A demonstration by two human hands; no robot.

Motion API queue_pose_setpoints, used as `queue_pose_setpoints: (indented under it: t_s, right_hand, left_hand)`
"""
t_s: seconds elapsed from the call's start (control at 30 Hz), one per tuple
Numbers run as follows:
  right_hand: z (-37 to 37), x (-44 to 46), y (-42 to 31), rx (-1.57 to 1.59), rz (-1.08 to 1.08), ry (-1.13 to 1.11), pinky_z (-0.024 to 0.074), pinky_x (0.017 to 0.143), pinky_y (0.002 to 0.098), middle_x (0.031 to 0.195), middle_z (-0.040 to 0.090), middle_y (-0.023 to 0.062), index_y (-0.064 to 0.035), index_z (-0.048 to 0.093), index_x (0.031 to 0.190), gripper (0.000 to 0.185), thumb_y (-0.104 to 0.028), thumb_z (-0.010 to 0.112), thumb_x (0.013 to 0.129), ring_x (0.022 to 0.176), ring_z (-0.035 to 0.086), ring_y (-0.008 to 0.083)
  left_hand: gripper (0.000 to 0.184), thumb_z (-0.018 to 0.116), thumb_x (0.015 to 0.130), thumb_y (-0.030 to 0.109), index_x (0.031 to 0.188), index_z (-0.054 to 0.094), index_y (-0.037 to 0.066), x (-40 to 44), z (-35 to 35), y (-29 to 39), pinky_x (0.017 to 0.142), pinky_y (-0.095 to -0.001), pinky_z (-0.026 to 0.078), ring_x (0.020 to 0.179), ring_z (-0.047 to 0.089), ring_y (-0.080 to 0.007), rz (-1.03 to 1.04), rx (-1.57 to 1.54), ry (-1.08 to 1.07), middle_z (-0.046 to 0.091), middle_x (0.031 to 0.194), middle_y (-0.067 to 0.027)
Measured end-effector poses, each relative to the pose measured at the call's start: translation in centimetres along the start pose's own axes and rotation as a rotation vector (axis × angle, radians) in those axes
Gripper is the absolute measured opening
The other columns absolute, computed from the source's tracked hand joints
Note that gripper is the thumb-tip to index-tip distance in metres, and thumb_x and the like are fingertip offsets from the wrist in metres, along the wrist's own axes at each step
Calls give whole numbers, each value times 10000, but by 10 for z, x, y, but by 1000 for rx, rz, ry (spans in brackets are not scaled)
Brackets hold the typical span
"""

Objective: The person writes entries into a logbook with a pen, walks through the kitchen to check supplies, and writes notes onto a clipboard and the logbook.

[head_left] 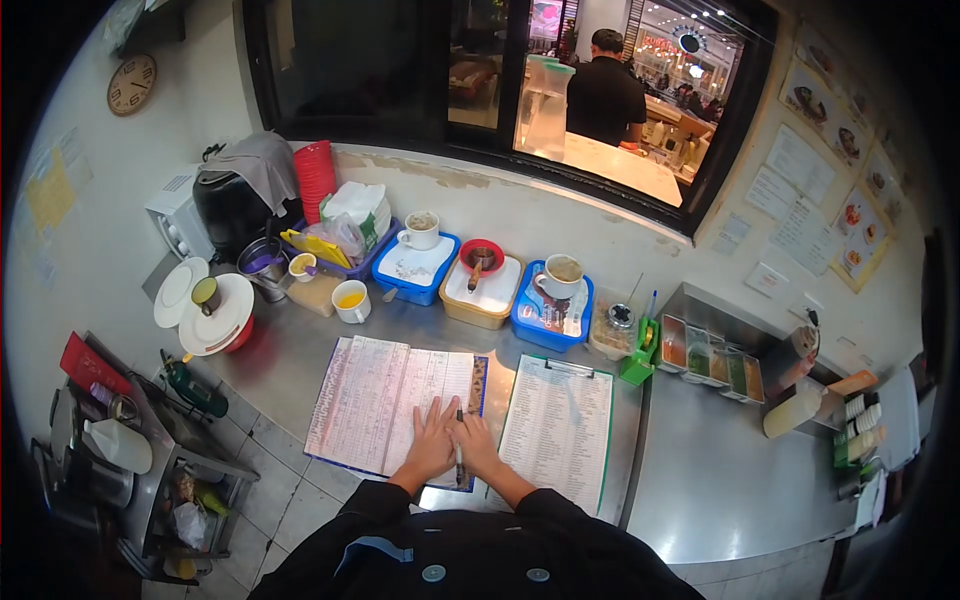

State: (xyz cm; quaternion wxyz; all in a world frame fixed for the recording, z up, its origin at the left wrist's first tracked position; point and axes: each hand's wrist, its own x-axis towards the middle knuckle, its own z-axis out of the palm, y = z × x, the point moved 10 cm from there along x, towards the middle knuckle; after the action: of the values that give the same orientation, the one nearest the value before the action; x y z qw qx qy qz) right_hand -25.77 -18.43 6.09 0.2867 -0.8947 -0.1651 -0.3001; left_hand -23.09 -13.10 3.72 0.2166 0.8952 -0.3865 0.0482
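Note:
An open notebook (360,400) filled with handwriting lies on the steel counter. Across its right page my left hand (430,442) rests flat, fingers spread. Close beside it, my right hand (474,445) is closed around a dark pen (459,462), which stands nearly in line with the page's edge. To the right of the notebook is a green clipboard (557,430) holding a printed list, partly under my right forearm.
Along the wall stand lidded tubs (553,322) with cups on top, a yellow-filled mug (350,301) and stacked red bowls (314,178). At right are steel ingredient trays (708,360) and a squeeze bottle (792,412). A person (598,100) is beyond the window.

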Motion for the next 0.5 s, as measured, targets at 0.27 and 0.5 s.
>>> queue_pose_setpoints:
  t_s: [0.27, 0.5]
  right_hand:
    - [-21, 22, -20, -136, -68, 62, 410, 784, 392, 963, 557, 131, -65, 567, 939, 218, -151, 596, 741, 907, 542, 279]
    - [3, 36, -4, -78, -42, -136, 390, 812, 384, 802, 586, 86, -74, 518, 854, 191, -132, 620, 704, 813, 580, 241]
  left_hand:
    - [516, 428, 864, 182, 1314, 400, -69, 1, 10, -1, 1089, -625, 68, 1396, 149, -367, 41, 13, -90, 362, 1421, -176]
    - [821, 608, 776, 438, 1370, 332, -57, -1, 13, 2, 1128, -548, 45, 1375, 208, -347, 105, 7, -138, 369, 1387, -243]
